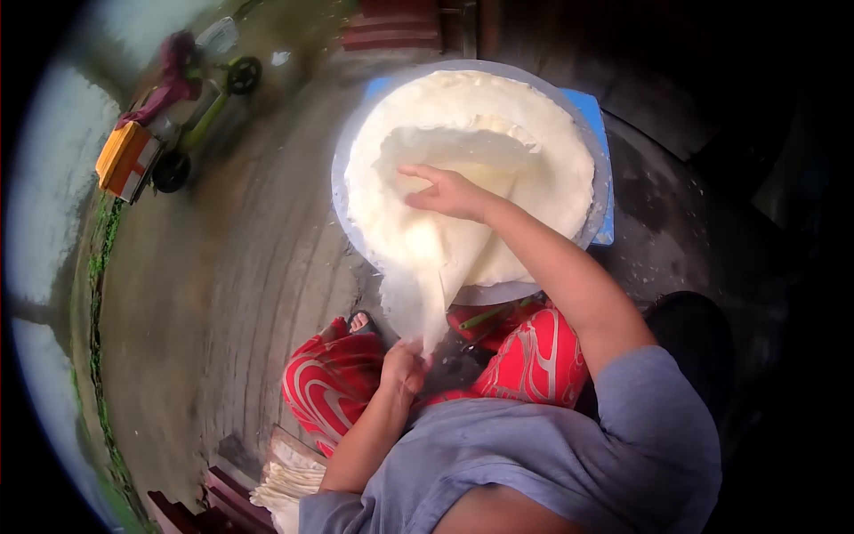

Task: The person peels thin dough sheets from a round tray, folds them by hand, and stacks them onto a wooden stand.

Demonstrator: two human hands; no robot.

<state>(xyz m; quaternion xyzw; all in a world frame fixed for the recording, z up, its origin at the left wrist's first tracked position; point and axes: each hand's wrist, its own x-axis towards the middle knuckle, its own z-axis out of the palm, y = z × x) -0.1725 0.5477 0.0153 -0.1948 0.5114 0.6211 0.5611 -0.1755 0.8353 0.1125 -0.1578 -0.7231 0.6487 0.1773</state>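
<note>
A large round stack of thin, pale sheets point(560, 187) lies on a grey round board. My left hand point(406, 368) is closed on the lower end of a thin sheet point(425, 267), which hangs over the board's near edge above my lap. Over the stack's left part is my right hand point(449, 194), its index finger stretched out to the left and nothing visible held in it. The top sheet is folded and partly lifted under and beside this hand. Whether the fingertips touch the sheet cannot be told.
Under the board a blue surface point(591, 111) sticks out. A green scooter point(200, 116) with an orange and white box point(129, 162) stands at the upper left. Folded pale sheets point(289, 481) lie at the lower left, beside dark red wooden slats point(233, 503).
</note>
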